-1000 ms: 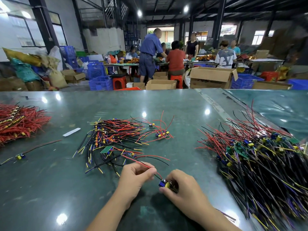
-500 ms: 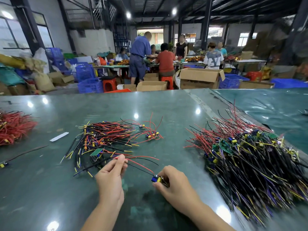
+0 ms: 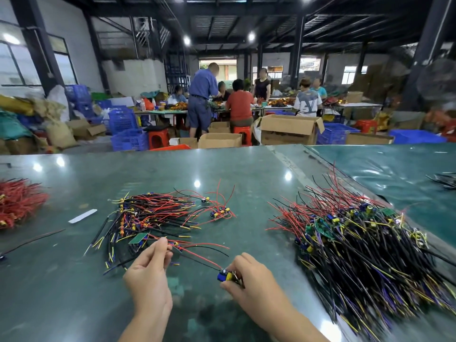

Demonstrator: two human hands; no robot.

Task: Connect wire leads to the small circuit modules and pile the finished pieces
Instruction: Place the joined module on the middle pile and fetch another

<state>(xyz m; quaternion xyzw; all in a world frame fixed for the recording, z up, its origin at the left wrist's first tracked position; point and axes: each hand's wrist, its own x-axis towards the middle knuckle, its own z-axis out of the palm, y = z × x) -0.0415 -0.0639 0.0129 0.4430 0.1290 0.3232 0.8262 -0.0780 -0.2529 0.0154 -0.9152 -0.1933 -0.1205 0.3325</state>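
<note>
My right hand (image 3: 249,280) pinches a small circuit module (image 3: 225,275) with blue and yellow parts just above the green table. Thin red and black wire leads (image 3: 197,255) run from the module up-left to my left hand (image 3: 150,272), whose fingertips are closed on them at the near edge of a small pile of wired modules (image 3: 153,218). A much larger heap of wired modules (image 3: 365,243) lies to the right of my right hand.
A bundle of red wires (image 3: 17,201) lies at the table's left edge, with a white strip (image 3: 82,215) beside it. A loose wire (image 3: 32,239) lies at the near left. Beyond the table (image 3: 246,169) stand cardboard boxes, blue crates and several seated people.
My left hand has slid up-left along the leads to the small pile's edge. My right hand keeps hold of the module. The view has tilted slightly.
</note>
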